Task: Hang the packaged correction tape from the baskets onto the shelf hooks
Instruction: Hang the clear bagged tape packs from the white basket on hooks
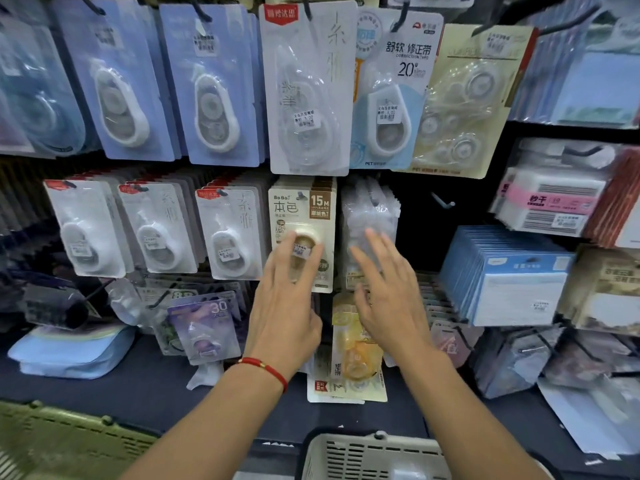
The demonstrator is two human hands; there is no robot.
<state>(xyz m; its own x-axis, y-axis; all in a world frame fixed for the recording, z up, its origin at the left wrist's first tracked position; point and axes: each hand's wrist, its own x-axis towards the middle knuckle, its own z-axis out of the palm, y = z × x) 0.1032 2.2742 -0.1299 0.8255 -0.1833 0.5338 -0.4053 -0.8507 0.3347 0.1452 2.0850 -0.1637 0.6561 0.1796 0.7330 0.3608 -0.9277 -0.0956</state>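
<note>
Both hands are raised in front of the middle row of hooks on the shelf. The left hand (287, 292) is laid against the beige correction tape package (304, 216) marked 15M, which hangs on its hook; the fingers (301, 258) are spread over the lower part of the card and nothing is pinched. A red string bracelet (265, 368) is worn on the left wrist. The right hand (388, 292) is held open just to the right, its fingers spread and slightly blurred, in front of a stack of clear plastic packages (370, 216). A yellow correction tape package (356, 358) is seen lower, between the two wrists. At the near edge, a beige basket (374, 455) is seen, and a green basket (69, 441) at the near left.
</note>
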